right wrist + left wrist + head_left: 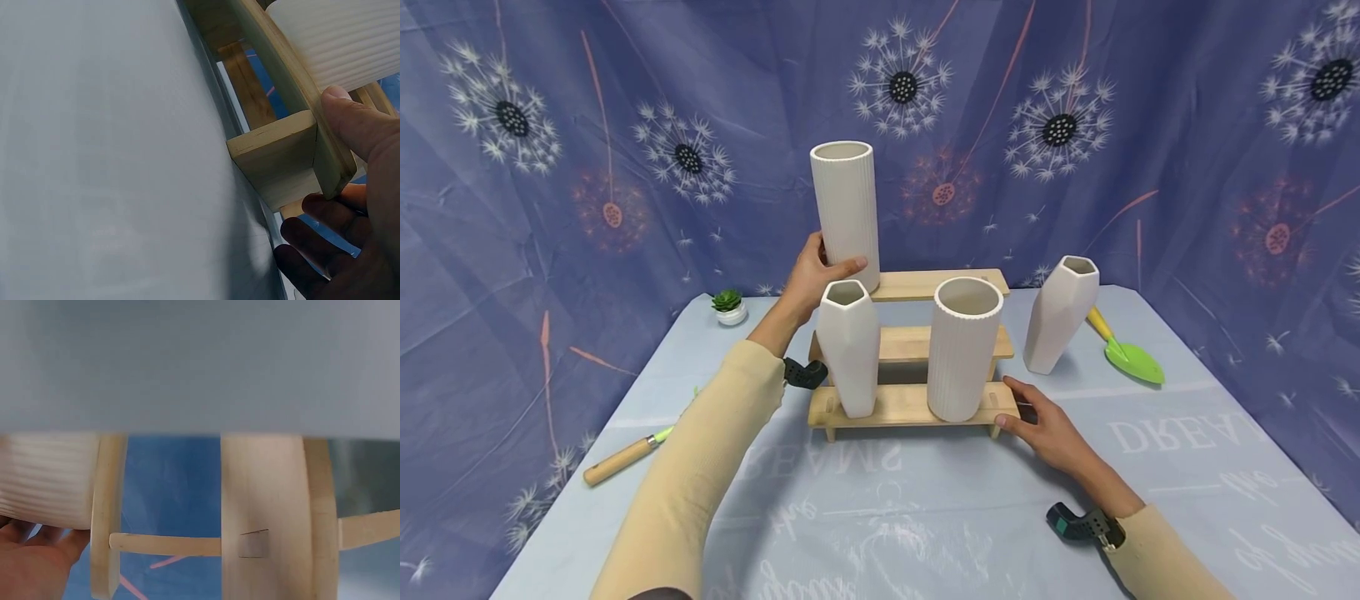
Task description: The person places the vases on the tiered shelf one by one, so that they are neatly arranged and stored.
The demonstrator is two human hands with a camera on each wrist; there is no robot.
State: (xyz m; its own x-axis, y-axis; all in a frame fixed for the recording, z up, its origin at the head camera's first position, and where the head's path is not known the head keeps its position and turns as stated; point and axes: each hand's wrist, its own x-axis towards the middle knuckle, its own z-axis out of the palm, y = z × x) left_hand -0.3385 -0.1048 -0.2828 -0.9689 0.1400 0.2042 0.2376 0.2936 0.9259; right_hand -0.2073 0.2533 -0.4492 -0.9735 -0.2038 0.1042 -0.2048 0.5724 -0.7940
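Note:
My left hand (807, 282) grips a tall white ribbed cylinder vase (847, 208) near its base, thumb across the front. The vase stands upright at the left end of the top tier of a three-tier wooden stand (901, 407). On the bottom tier are a faceted white vase (850, 350) at left and a shorter ribbed white vase (958, 358) at right. With my right hand (1054, 435) I hold the bottom tier's right end. In the right wrist view, the thumb (356, 119) lies on top of the board and fingers reach beneath it.
Right of the stand, another faceted white vase (1060, 312) stands before a green trowel with a yellow handle (1133, 358). A small potted succulent (728, 307) sits at the back left. A wooden-handled tool (621, 460) lies at left, partly behind my sleeve. A dandelion-print curtain (760, 67) hangs behind.

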